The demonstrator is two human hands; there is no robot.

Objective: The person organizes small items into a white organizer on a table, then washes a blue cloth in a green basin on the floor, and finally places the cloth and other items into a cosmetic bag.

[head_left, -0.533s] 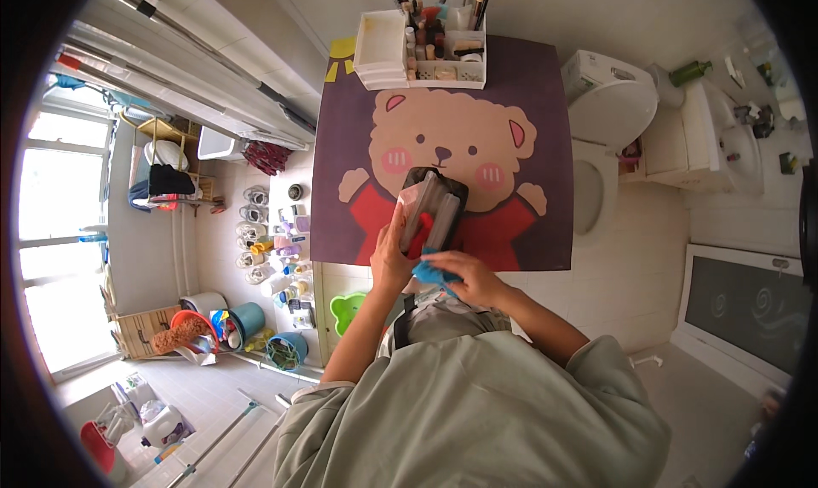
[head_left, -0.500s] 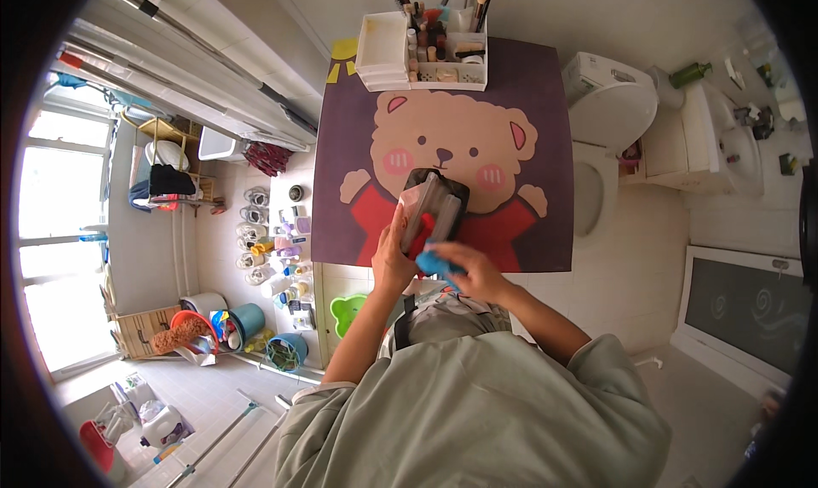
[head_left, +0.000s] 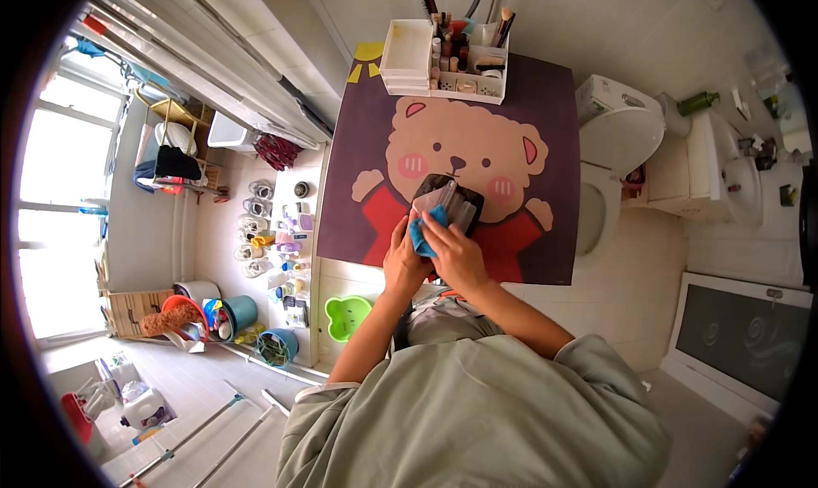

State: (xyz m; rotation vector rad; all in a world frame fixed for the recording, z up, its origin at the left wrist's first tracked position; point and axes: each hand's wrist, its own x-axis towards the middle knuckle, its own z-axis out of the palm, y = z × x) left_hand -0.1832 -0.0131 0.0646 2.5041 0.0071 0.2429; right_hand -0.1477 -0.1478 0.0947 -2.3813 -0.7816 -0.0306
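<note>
My left hand is closed round the lower side of a clear plastic case held over the table. Against the face of the case, my right hand presses a blue cloth, fingers bent over it. Just beyond lies a black tray with a clear piece standing in or over it; my hands partly hide both. Something red seen below the case earlier is mostly covered now. The table mat is dark purple with a bear printed on it.
A white organizer with brushes and cosmetics stands at the table's far edge. To the right are a toilet and a washbasin. Left of the table are bottles, shoes, a green basin and a blue bucket.
My right hand has brought the blue cloth up and left onto the case's face. The left hand stays on the case. The whole view has shifted slightly.
</note>
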